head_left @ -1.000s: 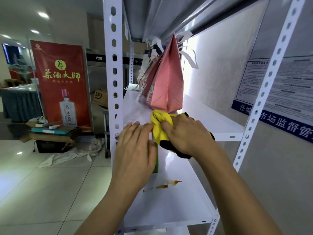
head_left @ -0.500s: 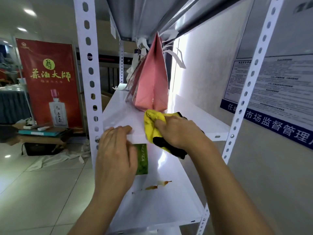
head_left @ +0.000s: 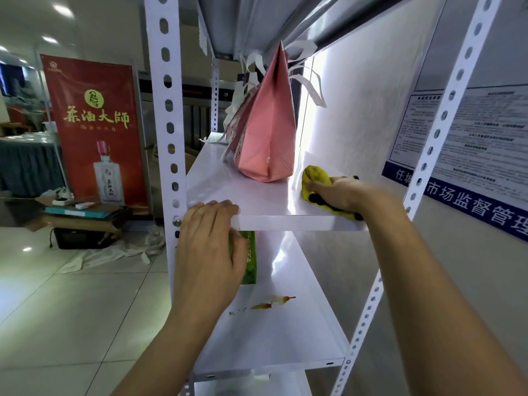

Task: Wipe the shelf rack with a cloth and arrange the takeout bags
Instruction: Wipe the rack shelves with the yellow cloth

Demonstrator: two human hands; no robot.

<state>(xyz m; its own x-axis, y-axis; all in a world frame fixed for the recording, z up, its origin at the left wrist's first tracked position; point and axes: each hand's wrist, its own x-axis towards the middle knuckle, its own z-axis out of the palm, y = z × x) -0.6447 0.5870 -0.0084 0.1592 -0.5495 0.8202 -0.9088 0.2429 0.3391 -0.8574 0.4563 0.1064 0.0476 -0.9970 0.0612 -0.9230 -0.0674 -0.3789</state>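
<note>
the wiping step is in hand: the right hand grasps the yellow cloth on the white shelf, just beside the pink takeout bag. the left hand rests released over the shelf's front edge. next, probably the stain on the lower shelf.

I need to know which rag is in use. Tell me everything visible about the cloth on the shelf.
The cloth is bright yellow with black patches, soft and crumpled into a bunch. It lies on the white shelf near the front right edge, just right of the pink bag, apart from it. The right hand presses on top, covering its middle; one end hangs slightly past the shelf edge.
</note>
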